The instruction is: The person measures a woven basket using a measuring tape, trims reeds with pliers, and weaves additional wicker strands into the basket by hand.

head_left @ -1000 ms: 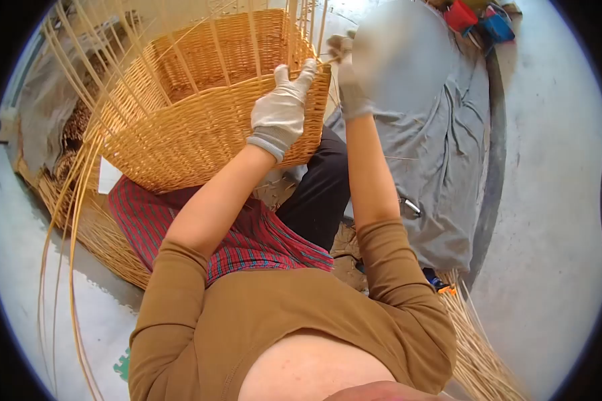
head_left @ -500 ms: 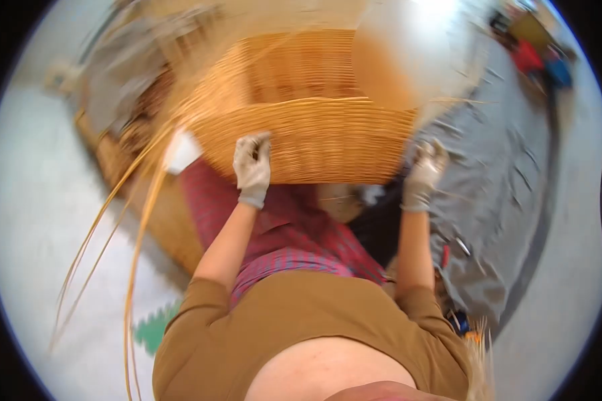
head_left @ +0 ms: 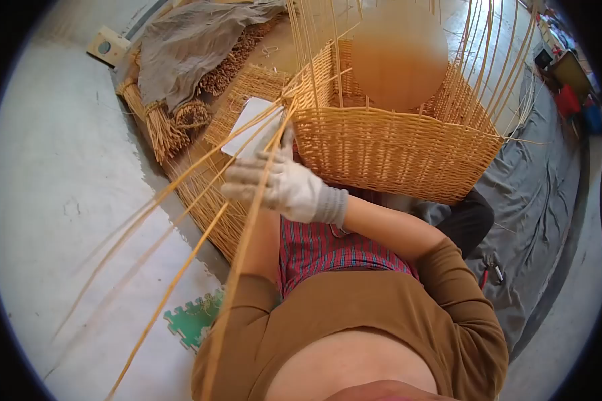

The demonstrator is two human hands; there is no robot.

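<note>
With one basket (head_left: 394,150) at one o'clock, its four or so loose strands (head_left: 230,287), trailing toward seven o'clock, could kink or tangle if the right hand (head_left: 294,190), fingers spread and gripping nothing visible, catches them, while the obscured left hand's finger state I cannot tell.
</note>
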